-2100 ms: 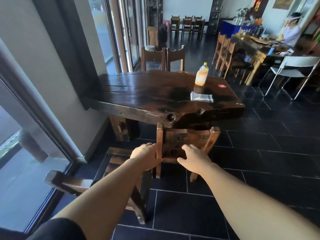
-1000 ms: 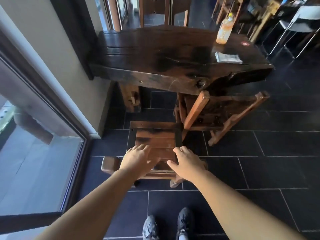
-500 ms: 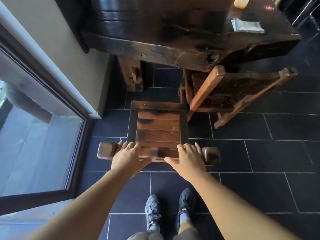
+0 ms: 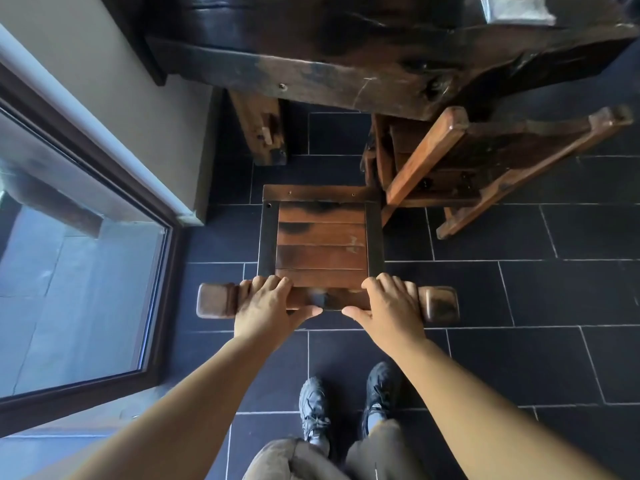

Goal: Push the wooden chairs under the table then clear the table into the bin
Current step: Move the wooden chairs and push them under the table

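I look straight down on a wooden chair [image 4: 321, 244] with a slatted seat, standing on the floor short of the dark slab table [image 4: 346, 57]. My left hand [image 4: 268, 306] and my right hand [image 4: 388, 306] both grip the chair's top back rail [image 4: 329, 299], fingers curled over it toward the seat. A second wooden chair [image 4: 485, 157] stands to the right, its seat partly under the table edge. A folded paper [image 4: 516, 10] lies on the table top at the upper right. No bin is in view.
A glass door with a dark frame [image 4: 83, 271] and a wall fill the left side. The table's wooden leg [image 4: 259, 129] stands ahead of the chair's left front. My shoes [image 4: 346, 407] are on the dark tiled floor behind the chair.
My hands left the right chair and moved to the left chair's back rail, closing on it. My view tilted down, so the bottle on the table is out of sight.
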`<act>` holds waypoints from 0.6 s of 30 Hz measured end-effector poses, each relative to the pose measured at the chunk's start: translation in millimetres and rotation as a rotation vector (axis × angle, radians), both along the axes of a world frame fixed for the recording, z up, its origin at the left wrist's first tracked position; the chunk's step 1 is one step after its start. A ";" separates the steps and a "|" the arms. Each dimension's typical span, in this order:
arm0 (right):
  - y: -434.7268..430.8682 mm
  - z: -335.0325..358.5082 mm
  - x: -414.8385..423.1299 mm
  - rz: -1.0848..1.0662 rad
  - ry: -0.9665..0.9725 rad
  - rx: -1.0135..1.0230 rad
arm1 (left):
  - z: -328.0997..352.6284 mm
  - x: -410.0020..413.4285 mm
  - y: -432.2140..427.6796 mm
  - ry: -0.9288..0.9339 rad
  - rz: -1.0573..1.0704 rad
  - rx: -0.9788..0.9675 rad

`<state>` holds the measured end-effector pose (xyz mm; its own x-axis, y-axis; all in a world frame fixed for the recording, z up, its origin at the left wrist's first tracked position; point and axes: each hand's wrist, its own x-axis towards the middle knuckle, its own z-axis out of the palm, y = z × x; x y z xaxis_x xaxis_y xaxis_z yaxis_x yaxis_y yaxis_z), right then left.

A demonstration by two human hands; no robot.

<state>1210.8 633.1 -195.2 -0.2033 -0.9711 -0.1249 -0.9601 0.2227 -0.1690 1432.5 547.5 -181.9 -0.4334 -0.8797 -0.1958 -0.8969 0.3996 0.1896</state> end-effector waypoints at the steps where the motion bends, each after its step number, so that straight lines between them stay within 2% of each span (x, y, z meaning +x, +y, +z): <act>1: -3.8 0.5 -2.2 -0.002 0.000 0.000 | 0.4 -2.8 -3.6 0.003 0.002 0.003; 8: -41.9 4.1 -18.9 -0.021 -0.027 -0.002 | 4.2 -22.2 -41.2 0.016 0.016 0.055; 18: -110.0 5.9 -57.7 -0.025 -0.045 -0.028 | -2.9 -58.7 -102.0 0.000 0.023 -0.007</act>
